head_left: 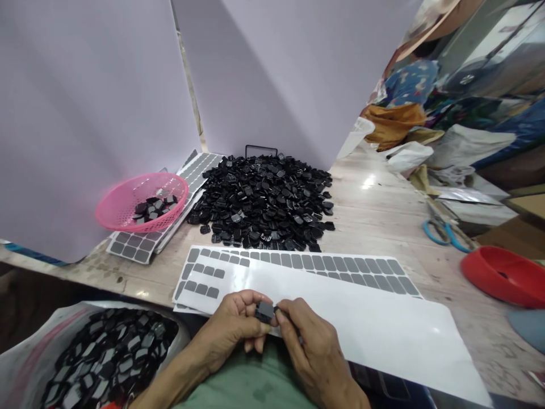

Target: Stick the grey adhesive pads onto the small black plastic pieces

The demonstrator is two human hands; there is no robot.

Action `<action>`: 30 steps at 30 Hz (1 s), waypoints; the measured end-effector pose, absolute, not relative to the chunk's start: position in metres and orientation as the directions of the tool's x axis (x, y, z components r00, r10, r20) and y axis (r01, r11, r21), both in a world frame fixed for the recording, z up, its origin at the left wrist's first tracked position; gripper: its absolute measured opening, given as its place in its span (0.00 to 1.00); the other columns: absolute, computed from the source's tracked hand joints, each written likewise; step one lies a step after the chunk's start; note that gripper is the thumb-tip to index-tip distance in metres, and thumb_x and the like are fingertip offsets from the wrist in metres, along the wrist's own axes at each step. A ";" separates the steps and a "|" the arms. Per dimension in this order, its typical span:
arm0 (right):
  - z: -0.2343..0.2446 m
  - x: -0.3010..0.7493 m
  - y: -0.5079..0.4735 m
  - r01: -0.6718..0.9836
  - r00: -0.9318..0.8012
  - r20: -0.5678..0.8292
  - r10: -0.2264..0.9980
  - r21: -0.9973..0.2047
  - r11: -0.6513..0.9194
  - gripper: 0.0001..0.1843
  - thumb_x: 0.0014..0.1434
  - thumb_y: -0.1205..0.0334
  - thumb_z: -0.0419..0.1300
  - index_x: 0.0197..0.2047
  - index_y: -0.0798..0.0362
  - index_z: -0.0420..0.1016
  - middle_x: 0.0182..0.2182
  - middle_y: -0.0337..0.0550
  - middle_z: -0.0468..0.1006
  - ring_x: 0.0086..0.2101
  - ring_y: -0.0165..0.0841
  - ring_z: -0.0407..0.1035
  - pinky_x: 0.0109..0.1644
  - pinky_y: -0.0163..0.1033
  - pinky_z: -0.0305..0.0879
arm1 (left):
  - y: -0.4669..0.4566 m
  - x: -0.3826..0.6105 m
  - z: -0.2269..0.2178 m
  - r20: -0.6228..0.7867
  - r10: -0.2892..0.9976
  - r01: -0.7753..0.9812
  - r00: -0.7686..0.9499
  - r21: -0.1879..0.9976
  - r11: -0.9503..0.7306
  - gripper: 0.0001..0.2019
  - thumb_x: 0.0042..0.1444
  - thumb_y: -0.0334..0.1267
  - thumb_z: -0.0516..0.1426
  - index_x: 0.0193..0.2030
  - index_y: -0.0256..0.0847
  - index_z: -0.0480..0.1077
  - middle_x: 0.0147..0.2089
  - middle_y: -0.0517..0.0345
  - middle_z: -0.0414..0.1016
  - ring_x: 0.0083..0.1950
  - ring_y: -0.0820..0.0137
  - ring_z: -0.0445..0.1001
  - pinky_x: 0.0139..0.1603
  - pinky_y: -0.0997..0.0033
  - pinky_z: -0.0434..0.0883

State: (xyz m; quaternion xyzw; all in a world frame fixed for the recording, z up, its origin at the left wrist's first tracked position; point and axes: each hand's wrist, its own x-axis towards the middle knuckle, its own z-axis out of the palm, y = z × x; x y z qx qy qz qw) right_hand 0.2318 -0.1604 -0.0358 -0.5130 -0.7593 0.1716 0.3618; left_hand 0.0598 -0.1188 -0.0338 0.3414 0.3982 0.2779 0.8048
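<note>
My left hand (242, 321) pinches a small black plastic piece (264, 311) with a grey sticker on its top face, just in front of my body. The thumb and forefinger of my right hand (309, 338) are closed at the right edge of this piece. Under and beyond my hands lie sticker sheets (340, 307) with rows of grey rounded stickers; bare white backing shows where stickers are gone. Behind them rises a large pile of black plastic pieces (266, 199). At lower left, a white sack (34, 349) holds many pieces bearing grey stickers.
A pink mesh basket (113, 210) with several pieces stands on more sticker sheets (131, 247) at left. Blue-handled scissors (447, 234) and a red bowl (506, 278) lie at right. A pale partition (272, 74) closes the back; cloths and bags (460, 147) crowd the far right.
</note>
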 end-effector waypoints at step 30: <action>-0.034 0.224 -0.160 0.724 -0.252 0.383 0.889 -0.535 0.436 0.11 0.67 0.67 0.44 0.35 0.52 0.63 0.27 0.40 0.68 0.26 0.30 0.65 0.28 0.34 0.60 | -0.121 0.061 -0.033 -0.462 0.726 -0.146 0.510 0.785 0.602 0.16 0.42 0.28 0.62 0.41 0.34 0.70 0.23 0.62 0.71 0.18 0.79 0.66 0.17 0.82 0.56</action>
